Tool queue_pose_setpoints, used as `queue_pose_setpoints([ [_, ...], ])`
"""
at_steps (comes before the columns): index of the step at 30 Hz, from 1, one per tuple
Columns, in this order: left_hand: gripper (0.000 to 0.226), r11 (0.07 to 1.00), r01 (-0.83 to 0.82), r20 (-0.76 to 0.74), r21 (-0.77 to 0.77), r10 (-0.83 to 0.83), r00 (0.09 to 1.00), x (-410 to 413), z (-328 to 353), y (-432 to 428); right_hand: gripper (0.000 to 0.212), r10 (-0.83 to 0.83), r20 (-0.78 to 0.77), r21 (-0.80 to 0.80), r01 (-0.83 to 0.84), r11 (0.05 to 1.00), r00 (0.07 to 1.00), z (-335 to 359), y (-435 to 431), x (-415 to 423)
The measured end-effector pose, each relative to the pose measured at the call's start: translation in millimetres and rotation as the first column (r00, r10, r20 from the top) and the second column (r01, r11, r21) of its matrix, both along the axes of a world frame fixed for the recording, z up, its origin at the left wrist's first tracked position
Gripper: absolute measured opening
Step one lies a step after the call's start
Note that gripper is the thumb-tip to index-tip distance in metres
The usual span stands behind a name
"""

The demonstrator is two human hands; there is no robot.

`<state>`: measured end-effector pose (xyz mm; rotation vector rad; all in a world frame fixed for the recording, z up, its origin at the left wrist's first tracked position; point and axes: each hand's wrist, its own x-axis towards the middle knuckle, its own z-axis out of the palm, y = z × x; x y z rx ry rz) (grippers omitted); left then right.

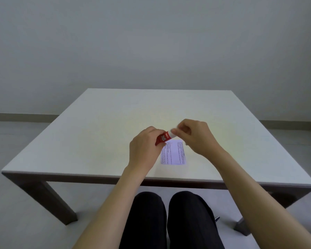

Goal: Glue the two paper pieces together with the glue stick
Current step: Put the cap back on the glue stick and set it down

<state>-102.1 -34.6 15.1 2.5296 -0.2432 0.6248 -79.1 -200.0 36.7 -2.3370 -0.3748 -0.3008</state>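
A red glue stick (162, 138) with white lettering is held tilted above the table, and my left hand (144, 150) grips its red body. My right hand (194, 136) pinches the white cap (173, 134) at the stick's upper end. Below both hands a small printed paper piece (173, 152) lies flat on the white table (97, 141), its left edge partly covered by my left hand. Only one paper piece can be made out; whether a second lies on or under it I cannot tell.
The table's near edge (97, 175) runs just in front of my knees (169, 212). A plain grey wall stands behind the table, with grey floor on both sides.
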Motion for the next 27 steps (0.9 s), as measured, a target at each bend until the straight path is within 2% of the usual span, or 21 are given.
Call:
queue_pose_setpoints([
  [2,0.021,1.0,-0.001,-0.007,0.011,0.001,1.0,-1,0,-2,0.05,-0.115,0.069,-0.2,0.126,0.972,0.991,-7,4,0],
  [3,0.02,1.0,-0.003,-0.009,0.013,0.003,1.0,-1,0,-2,0.048,-0.115,0.089,-0.196,0.13,0.972,0.989,-9,4,-1],
  [5,0.021,1.0,-0.021,-0.006,0.001,0.021,1.0,1,1,0,0.024,0.004,0.03,-0.036,-0.003,0.999,1.0,-10,-2,-2],
  [7,0.022,1.0,-0.027,0.01,-0.003,0.027,1.0,3,2,2,0.02,0.127,-0.002,0.098,-0.126,0.987,0.992,-12,-3,-4],
  [8,0.021,1.0,-0.024,0.018,0.001,0.024,1.0,4,2,2,0.011,0.109,0.006,0.09,-0.109,0.99,0.994,-15,-3,-4],
  [9,0.02,1.0,-0.021,0.024,0.005,0.021,0.999,5,2,2,0.012,0.06,0.013,0.081,-0.061,0.995,0.998,-18,0,-3],
  [11,0.019,1.0,-0.018,0.027,0.007,0.018,0.999,5,0,0,0.037,-0.088,0.059,-0.033,0.09,0.995,0.994,-20,4,-2],
  [12,0.019,1.0,-0.018,0.022,0.008,0.018,1.0,5,-1,-1,0.037,-0.1,0.084,-0.04,0.103,0.994,0.991,-20,2,-3],
  [14,0.018,1.0,-0.021,0.006,0.001,0.021,1.0,6,-4,0,0.025,-0.015,0.093,-0.002,0.016,1.0,0.996,-19,-1,-3],
  [15,0.018,1.0,-0.019,-0.003,-0.001,0.019,1.0,7,-6,1,0.027,0.025,0.094,-0.001,-0.025,1.0,0.995,-19,-3,-2],
  [17,0.016,1.0,0.002,-0.024,0.003,-0.002,1.0,7,-10,-1,0.027,-0.019,0.075,-0.089,0.026,0.996,0.997,-20,-1,-2],
  [19,0.015,1.0,0.029,-0.046,-0.004,-0.029,0.999,9,-14,-5,0.053,-0.177,0.038,-0.166,0.181,0.969,0.983,-23,3,-1],
  [21,0.019,0.996,0.031,-0.079,-0.086,-0.038,0.996,17,-15,-4,0.067,-0.27,-0.028,-0.144,0.263,0.954,0.962,-25,1,-4],
  [23,0.024,0.966,-0.036,-0.131,-0.255,0.002,0.991,35,-12,6,0.071,-0.249,-0.067,-0.093,0.242,0.966,0.966,-27,-6,-9],
  [25,0.025,0.913,-0.143,-0.185,-0.383,0.076,0.98,59,-7,22,0.065,-0.199,-0.087,-0.055,0.195,0.979,0.976,-28,-16,-13],
  [27,0.025,0.881,-0.211,-0.219,-0.423,0.126,0.968,80,-5,34,0.057,-0.192,-0.093,-0.038,0.19,0.981,0.977,-31,-25,-16],
])
